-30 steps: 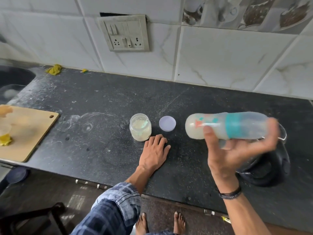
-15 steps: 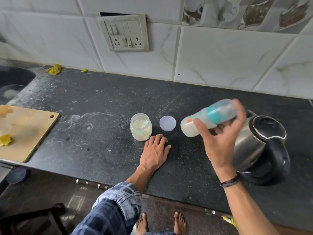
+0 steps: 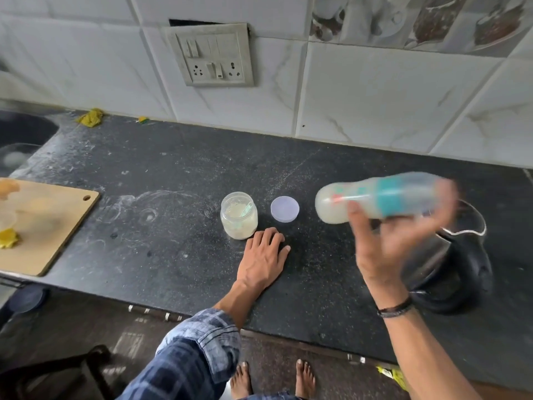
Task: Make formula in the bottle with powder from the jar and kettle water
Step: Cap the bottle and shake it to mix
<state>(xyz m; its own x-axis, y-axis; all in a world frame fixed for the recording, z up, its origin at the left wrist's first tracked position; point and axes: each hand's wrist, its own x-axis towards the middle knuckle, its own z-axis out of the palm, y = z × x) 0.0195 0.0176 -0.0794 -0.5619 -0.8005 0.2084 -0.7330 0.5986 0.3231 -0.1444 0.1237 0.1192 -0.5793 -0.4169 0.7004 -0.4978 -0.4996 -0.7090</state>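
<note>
Right hand [image 3: 395,241] grips blurred bottle [image 3: 375,202] sideways, left hand [image 3: 264,259] flat, empty on counter [image 3: 173,174]; best shaken capped, clear of kettle [image 3: 461,269].

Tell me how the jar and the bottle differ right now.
The jar stands upright on the counter; the bottle lies sideways in the air, gripped by the right hand. The jar is open, its lid beside it; the bottle is capped, with a teal band. Both are see-through with pale contents.
</note>
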